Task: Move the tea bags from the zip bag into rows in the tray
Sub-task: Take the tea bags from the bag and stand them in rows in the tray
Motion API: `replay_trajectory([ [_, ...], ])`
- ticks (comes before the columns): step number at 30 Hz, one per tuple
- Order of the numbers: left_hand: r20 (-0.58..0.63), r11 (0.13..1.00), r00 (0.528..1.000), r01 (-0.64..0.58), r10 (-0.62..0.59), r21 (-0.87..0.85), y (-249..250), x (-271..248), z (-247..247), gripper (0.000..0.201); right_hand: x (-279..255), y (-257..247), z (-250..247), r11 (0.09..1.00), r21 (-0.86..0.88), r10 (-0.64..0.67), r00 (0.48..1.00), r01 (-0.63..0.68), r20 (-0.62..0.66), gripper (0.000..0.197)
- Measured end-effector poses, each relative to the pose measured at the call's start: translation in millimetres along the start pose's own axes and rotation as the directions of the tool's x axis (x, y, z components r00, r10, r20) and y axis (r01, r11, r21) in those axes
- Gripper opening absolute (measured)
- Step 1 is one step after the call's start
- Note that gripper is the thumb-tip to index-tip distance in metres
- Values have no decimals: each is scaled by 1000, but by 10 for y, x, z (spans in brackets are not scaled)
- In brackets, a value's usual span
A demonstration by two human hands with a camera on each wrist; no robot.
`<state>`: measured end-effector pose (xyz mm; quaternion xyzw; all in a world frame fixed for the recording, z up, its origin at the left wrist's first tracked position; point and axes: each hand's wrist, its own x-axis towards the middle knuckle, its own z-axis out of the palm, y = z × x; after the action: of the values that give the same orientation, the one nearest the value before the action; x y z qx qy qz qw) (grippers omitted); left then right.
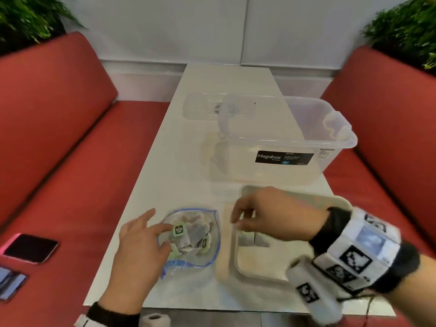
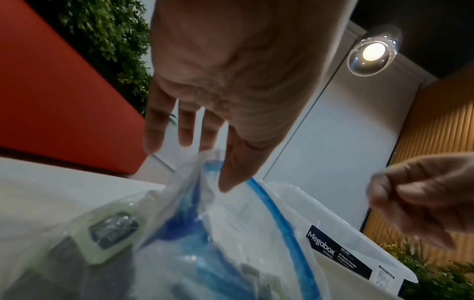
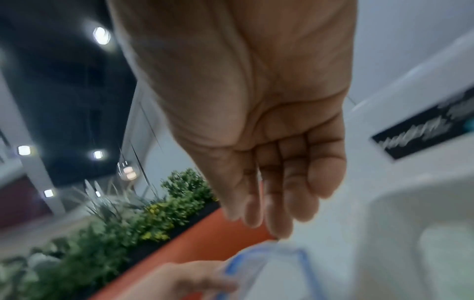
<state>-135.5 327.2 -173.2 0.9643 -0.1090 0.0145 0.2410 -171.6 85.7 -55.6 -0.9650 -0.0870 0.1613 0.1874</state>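
A clear zip bag [image 1: 195, 256] with a blue rim lies open on the white table [image 1: 165, 161], holding several tea bags with green tags [image 1: 178, 230]. My left hand [image 1: 151, 237] rests on the bag's left edge, fingers straight, index tip beside a tag. In the left wrist view that left hand [image 2: 218, 132] hangs over the bag's mouth [image 2: 256, 194]. The beige tray [image 1: 339, 201] sits right of the bag with a couple of grey tea bags [image 1: 252, 240] near its left wall. My right hand [image 1: 264, 213] hovers over the tray's left side, fingers loosely curled; the right hand [image 3: 277, 182] holds nothing.
A clear Megabox storage box [image 1: 283, 159] stands behind the tray, its lid [image 1: 207, 107] further back. Red benches [image 1: 70, 161] flank the table. Two phones [image 1: 30, 247] lie on the left bench. A white roll [image 1: 153, 319] sits below the table's near edge.
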Motion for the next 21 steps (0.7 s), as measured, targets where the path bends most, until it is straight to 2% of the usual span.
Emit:
replay_trajectory([
  [2,57,1000,998,8,-7,-25,-81,-13,43,54,123,-284,245,997,67,-32,999,34,-27,21],
  [5,28,995,1000,-2,5,-102,-58,-49,44,68,425,-540,693,999,54,3,999,-5,41,29],
  [8,8,990,1000,-17,18,-141,-12,-96,10,72,702,-659,992,994,71,75,996,-79,47,27],
  [10,6,988,1000,-24,26,-153,-8,-127,-15,74,812,-724,1122,983,125,136,991,-136,2,27],
  [13,1,985,998,-54,55,-161,-3,-172,-44,74,903,-761,1242,964,158,228,971,-216,-64,39],
  [15,15,984,998,-62,66,-170,-1,-192,-64,75,955,-742,1282,957,143,265,961,-251,-84,36],
  [18,44,983,996,-75,84,-166,-3,-207,-70,76,1029,-702,1301,941,139,315,949,-308,-26,28],
  [21,56,980,991,-112,122,-162,-1,-219,-70,75,1050,-713,1288,925,177,340,940,-335,2,28],
])
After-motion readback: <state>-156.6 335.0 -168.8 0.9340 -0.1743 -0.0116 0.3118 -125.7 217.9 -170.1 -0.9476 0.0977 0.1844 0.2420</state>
